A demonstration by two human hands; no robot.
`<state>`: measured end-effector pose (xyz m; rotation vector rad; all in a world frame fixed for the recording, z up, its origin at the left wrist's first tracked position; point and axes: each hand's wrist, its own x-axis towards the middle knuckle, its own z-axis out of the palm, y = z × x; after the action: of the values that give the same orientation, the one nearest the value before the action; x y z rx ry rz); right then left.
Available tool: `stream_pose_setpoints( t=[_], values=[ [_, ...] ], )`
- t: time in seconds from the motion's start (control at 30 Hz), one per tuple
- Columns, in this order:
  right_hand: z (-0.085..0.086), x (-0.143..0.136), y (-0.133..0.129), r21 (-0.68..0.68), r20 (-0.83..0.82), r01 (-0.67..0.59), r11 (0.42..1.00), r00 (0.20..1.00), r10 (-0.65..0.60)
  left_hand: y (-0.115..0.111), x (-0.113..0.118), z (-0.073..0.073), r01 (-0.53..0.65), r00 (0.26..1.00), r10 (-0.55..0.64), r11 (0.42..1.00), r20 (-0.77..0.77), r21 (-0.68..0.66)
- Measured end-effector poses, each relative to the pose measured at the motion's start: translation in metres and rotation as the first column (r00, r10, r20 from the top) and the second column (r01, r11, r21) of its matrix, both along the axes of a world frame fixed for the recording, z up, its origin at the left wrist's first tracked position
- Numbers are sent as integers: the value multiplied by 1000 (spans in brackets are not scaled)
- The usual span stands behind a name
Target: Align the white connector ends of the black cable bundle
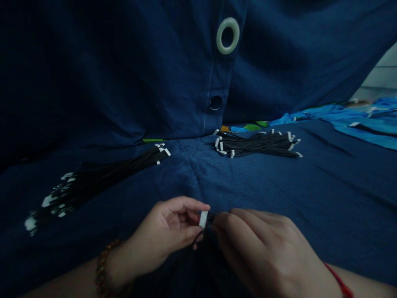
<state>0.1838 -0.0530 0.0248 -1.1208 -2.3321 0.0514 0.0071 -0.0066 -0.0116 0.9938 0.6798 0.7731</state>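
Between thumb and index finger, my left hand [176, 225] pinches a small white connector [203, 219] near the bottom centre. Thin black wires [211, 217] run from the connector's right side to my right hand [260, 244], whose fingers are closed on them. A dark strand also curves below my left thumb. On the left of the blue cloth [186, 178] lies a long bundle of black wires [108, 176] with white ends. A second bundle of black wires [257, 143] with white connectors at both ends rests beyond my right hand.
Dark blue fabric [155, 62] hangs upright behind the bundles, with a pale ring [228, 36] and a hole below it. Bright blue patterned cloth [350, 120] lies at the right, bearing a dark wire with a white end [354, 124].
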Motion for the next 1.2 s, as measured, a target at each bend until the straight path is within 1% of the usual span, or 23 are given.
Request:
stream_pose_setpoints(
  t=[0.13, 0.2, 0.33, 0.57, 0.8, 0.87, 0.97, 1.03, 1.13, 1.2],
  values=[
    [-2, -1, 0, 43, 19, -3, 999, 1000, 2, -1, -1, -2, 16, 1000, -16, 1000, -23, 18],
    [-3, -2, 1, 31, 8, -21, 999, 1000, 21, -2, 0, -1, 11, 1000, -10, 1000, -22, 26],
    [-4, -2, 1, -6, -40, -11, 1000, 999, 11, -2, 1, 1, 10, 1000, -10, 1000, -4, 18],
    [-5, -2, 2, -10, -47, -43, 999, 998, 43, -1, 1, 2, 3, 1000, -3, 1000, 9, -19],
    [-1, -1, 1, 26, -55, 22, 999, 998, -20, 0, -1, 7, 25, 999, -21, 997, 45, -80],
    [-2, -1, 0, 48, -54, 22, 999, 998, -19, 0, -1, 6, 42, 998, -38, 996, 53, -77],
    [-2, -2, -1, 36, -51, -10, 999, 999, 12, 1, -2, 1, 81, 990, -76, 996, 118, -39],
    [-3, -2, -1, 59, -52, -18, 998, 998, 21, 3, -3, -2, 98, 986, -93, 995, 142, -24],
    [-2, -1, -1, 102, -58, 13, 995, 998, -7, 6, -6, -6, 57, 992, -56, 998, 115, -5],
    [-2, 0, -1, 65, -70, 12, 998, 998, -8, 7, -6, -6, 45, 992, -44, 999, 117, -6]
  ],
)
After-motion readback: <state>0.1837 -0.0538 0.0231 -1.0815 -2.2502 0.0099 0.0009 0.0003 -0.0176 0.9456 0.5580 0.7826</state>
